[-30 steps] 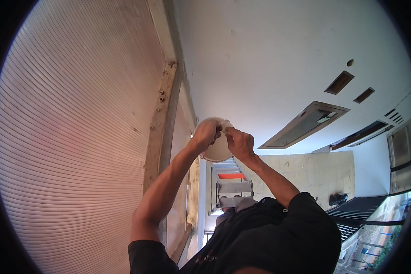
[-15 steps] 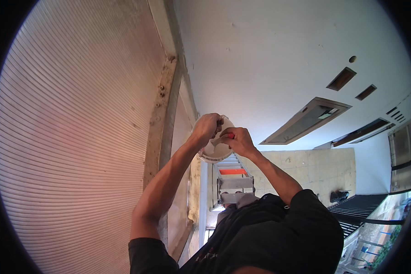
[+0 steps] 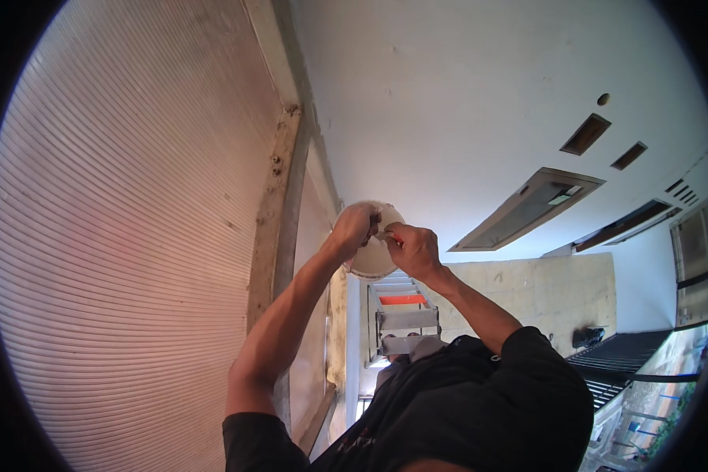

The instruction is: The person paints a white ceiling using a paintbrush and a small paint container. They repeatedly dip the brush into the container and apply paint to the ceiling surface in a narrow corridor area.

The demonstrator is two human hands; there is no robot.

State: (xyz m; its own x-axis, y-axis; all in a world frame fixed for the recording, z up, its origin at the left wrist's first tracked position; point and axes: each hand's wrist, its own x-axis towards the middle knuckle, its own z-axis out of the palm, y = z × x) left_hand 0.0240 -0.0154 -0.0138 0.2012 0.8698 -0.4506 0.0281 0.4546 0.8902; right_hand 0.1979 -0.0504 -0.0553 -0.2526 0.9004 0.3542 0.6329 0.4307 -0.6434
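A round pale bucket point(image 3: 372, 274) with smeared walls is in the middle of the view, above a ladder. My left hand point(image 3: 354, 226) is closed at the bucket's left and far side, fingers curled over its opening; whatever it grips is hidden. From the right, my right hand point(image 3: 418, 252) pinches the red handle point(image 3: 399, 237) of a small scraper, over the bucket. Its blade end lies close to the left fingers and is mostly covered, so whether the two touch is unclear.
A metal stepladder point(image 3: 407, 318) with an orange-red step stands below. Ribbed translucent panels point(image 3: 134, 236) and a stained beam point(image 3: 271, 212) rise at left. A white wall point(image 3: 448, 102) fills the far side, with a framed window point(image 3: 527, 208). Dark railing point(image 3: 621, 358) is at lower right.
The scraper has swung from pointing down into the bucket toward my left fingers, and its blade is now mostly hidden. My right hand has turned and shifted slightly right; the left has dropped a little.
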